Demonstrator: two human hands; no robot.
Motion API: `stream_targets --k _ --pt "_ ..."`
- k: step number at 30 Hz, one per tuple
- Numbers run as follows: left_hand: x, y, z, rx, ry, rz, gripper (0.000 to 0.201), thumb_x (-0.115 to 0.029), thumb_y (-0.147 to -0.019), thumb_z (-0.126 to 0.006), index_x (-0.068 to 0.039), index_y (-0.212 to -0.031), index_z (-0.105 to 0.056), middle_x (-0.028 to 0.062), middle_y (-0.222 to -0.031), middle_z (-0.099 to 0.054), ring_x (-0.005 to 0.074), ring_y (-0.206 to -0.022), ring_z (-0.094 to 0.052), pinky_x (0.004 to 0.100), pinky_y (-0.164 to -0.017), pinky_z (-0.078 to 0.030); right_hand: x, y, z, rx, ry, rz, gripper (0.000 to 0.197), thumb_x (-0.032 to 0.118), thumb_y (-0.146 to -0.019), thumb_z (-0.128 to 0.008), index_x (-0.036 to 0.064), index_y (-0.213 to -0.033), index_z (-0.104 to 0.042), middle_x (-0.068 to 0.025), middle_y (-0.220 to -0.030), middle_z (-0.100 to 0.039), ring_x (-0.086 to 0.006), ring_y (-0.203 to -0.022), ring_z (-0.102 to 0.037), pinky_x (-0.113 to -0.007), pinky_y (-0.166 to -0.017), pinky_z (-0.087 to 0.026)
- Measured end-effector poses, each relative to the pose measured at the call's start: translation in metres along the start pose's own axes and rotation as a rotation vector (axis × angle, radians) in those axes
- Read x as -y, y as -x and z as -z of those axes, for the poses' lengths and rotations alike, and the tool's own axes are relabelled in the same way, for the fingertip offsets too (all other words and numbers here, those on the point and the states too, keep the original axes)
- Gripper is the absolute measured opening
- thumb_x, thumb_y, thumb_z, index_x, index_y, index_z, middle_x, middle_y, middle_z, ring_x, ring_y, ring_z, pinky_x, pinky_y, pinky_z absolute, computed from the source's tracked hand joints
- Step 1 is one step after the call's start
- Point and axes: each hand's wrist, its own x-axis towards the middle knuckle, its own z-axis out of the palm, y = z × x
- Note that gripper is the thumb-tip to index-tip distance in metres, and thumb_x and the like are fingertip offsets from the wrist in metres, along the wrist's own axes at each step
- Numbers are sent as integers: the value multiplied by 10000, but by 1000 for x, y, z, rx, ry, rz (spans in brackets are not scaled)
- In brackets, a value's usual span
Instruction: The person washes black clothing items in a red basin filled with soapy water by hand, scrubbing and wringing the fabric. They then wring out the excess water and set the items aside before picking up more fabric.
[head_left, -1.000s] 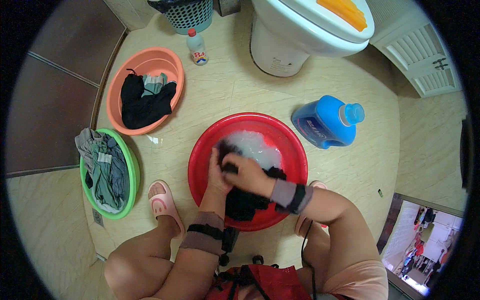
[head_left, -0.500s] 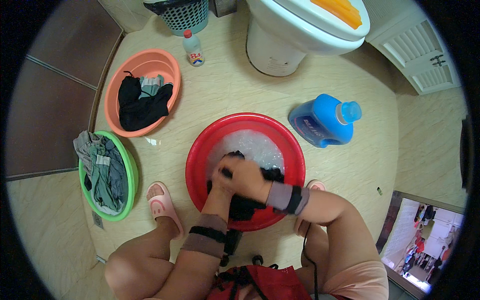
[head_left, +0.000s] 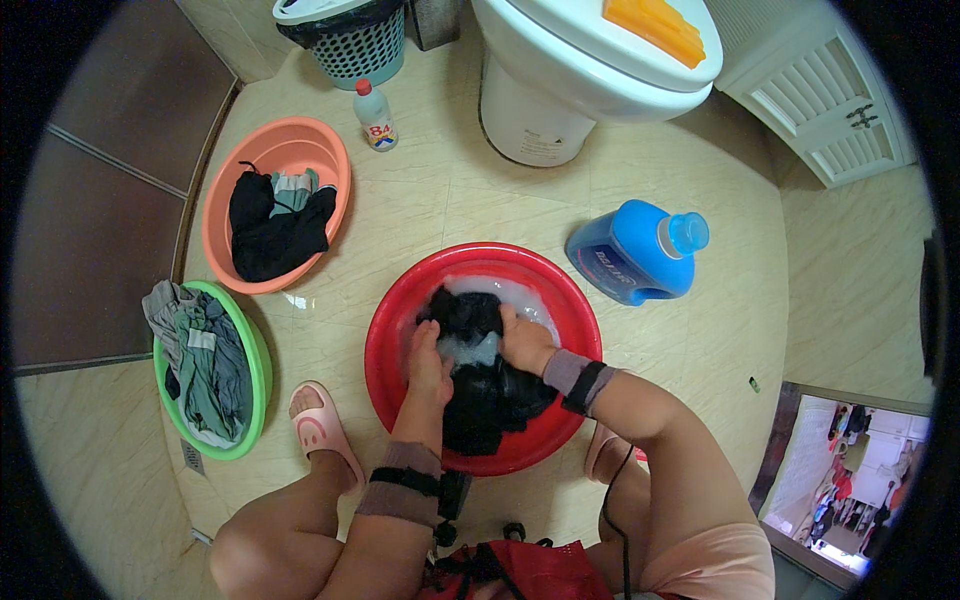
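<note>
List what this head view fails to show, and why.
In the head view:
Right hand: most fingers hidden behind the hand itself; whether they grip the black cloth is unclear.
Red basin: bottom mostly covered by the black cloth and suds.
Right slipper: front hidden behind the right forearm.
Toilet: cut off by the top edge.
Small green item on the floor: too small to identify.

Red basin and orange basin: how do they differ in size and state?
The red basin looks larger here than the orange basin. The red basin holds black cloth in sudsy water, while the orange basin holds a heap of black and green clothes. The left hand and right hand are inside the red basin; the orange basin stands apart from them. Both have rounded rims.
</note>
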Motion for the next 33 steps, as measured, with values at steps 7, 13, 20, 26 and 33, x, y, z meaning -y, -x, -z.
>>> stream_targets --k 7,13,20,26,33 --pt "0 16 -21 118 3 5 617 -479 -894 -560 -168 -1396 -380 78 -1385 -431 300 -1257 -406 502 -1039 -303 9 -34 11 -58 -121 -42 466 138 -827 -515 -24 -1255 -425 -272 -946 -645 -404 -916 -639 -493 -802 -499" --pt "-25 16 2 378 209 -5 772 -675 -873 -452 -190 -1452 -294 73 -1327 -465 275 -1152 -511 466 -911 -467 104 81 41 -135 -437 615 322 264 -754 -671 124 -1034 -596 -154 -929 -667 -373 -838 -640 -482 -744 -507" --pt "18 5 -6 311 373 83 524 -547 -919 -495 -99 -1184 -555 77 -1102 -612 253 -1004 -587 417 -899 -481 102 42 48 -239 -95 488 241 344 -802 -650 142 -935 -641 -135 -862 -669 -337 -740 -647 -432 -632 -527" --pt "13 5 3 700 423 83 493 -485 -943 -436 -141 -1286 -518 85 -1265 -549 275 -1175 -511 430 -988 -428 109 61 41 -307 -274 564 270 381 -827 -623 118 -882 -636 -148 -806 -657 -337 -729 -654 -456 -618 -520" --pt "14 -1 0 234 399 310 512 -487 -936 -475 -152 -1323 -489 81 -1302 -535 279 -1195 -501 481 -1012 -389 79 12 42 -346 -226 414 296 382 -857 -592 114 -969 -647 -160 -870 -676 -349 -760 -659 -468 -668 -526"
